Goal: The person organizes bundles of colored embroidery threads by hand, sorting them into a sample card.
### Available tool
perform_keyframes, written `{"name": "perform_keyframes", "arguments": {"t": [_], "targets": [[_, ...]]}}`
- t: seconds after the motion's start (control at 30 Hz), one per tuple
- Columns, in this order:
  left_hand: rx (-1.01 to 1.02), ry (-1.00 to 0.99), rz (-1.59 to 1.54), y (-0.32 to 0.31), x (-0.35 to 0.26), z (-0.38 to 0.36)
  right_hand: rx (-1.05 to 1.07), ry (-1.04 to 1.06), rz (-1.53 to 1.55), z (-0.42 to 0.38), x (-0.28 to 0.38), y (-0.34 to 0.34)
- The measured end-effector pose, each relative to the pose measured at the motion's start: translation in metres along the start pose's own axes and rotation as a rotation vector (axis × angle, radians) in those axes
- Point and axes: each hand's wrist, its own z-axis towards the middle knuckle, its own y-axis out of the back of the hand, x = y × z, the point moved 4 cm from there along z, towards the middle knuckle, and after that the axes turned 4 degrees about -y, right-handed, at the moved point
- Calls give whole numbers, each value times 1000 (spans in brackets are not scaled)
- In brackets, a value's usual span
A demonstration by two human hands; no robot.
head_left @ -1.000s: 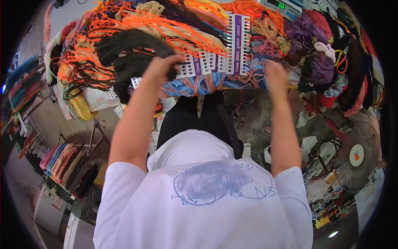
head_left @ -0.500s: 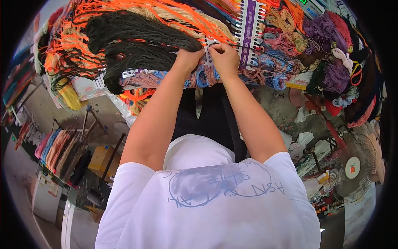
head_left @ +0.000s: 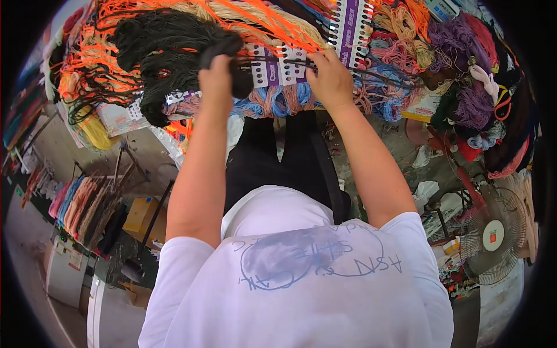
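Note:
My left hand [head_left: 216,78], blurred by motion, is closed on the near end of a large bundle of black thread [head_left: 168,43]. The bundle spreads to the left over orange thread [head_left: 107,43]. Further right, my right hand [head_left: 331,75] pinches thin black strands [head_left: 299,62] that run across a white and purple punched card [head_left: 272,68]. A longer card with a purple stripe [head_left: 350,35] and holes along its edges lies just beyond my right hand. Pink and blue skeins [head_left: 278,100] lie under the punched card.
Purple skeins [head_left: 473,104] and beige and pink thread [head_left: 400,26] are heaped at the right. A fan [head_left: 493,235] stands at the lower right. At the left are hanging skeins [head_left: 84,206], a cardboard box [head_left: 145,217] and yellow thread [head_left: 96,133].
My left hand has moved left with the end of the black bundle, away from my right hand. My right hand has shifted slightly right. More of the punched card now shows between them.

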Motion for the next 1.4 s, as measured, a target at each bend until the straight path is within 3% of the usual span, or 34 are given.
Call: {"name": "perform_keyframes", "arguments": {"t": [0.07, 0.17, 0.2, 0.3, 0.4, 0.43, 0.5, 0.53, 0.6, 0.7, 0.77, 0.8, 0.83, 0.9, 0.97, 1.0, 1.07, 1.1, 1.17, 1.23, 1.4], "targets": [[247, 327, -613, 18, 5, 2, -15, 23, 24, 3, -2, -2], [341, 356, -709, 9, -4, -13, -112, 180, -29, 7, 5, 1], [472, 346, -743, -2, -9, -16, -163, 236, 1, 7, 9, 6], [515, 375, -386, -36, 2, -18, -169, 289, 87, 2, 17, 14], [715, 29, 13, -65, 31, -13, -108, 310, 196, -1, 23, 15], [719, 30, 12, -66, 36, -12, -73, 276, 220, -1, 23, 12], [593, -268, 353, -60, 36, -11, -45, 234, 250, 0, 21, 8], [447, -151, 200, -45, 38, -10, -8, 194, 249, 3, 14, 0], [285, 52, 344, -9, -8, -7, 76, 140, 196, 7, -9, -23], [99, 25, 135, 89, -62, 26, 99, 59, 207, 11, -13, -29], [51, -112, 86, 116, -126, 36, 79, 53, 213, 11, -12, -30], [122, -143, -18, 134, -142, 50, 67, 47, 215, 12, -12, -31], [-95, -143, 13, 154, -154, 60, 64, 30, 227, 12, -12, -31], [-165, -248, 116, 128, -188, 43, 45, 49, 260, 9, -6, -23], [-82, -239, 146, 109, -194, 25, -36, 43, 324, 6, 9, -3], [72, -211, 72, 86, -198, 7, -56, 1, 418, 2, 28, 16], [320, 27, -68, 50, -194, -26, -81, -78, 679, -8, 75, 53], [351, 185, -153, 35, -194, -47, -52, -62, 877, -14, 107, 75], [524, 243, -301, 11, -193, -75, -10, 219, 809, -26, 165, 130], [592, 304, -348, 4, -200, -90, 62, 260, 1024, -36, 195, 147], [678, 248, -427, 9, -221, -103, 206, 200, 1075, -47, 202, 164]]}}
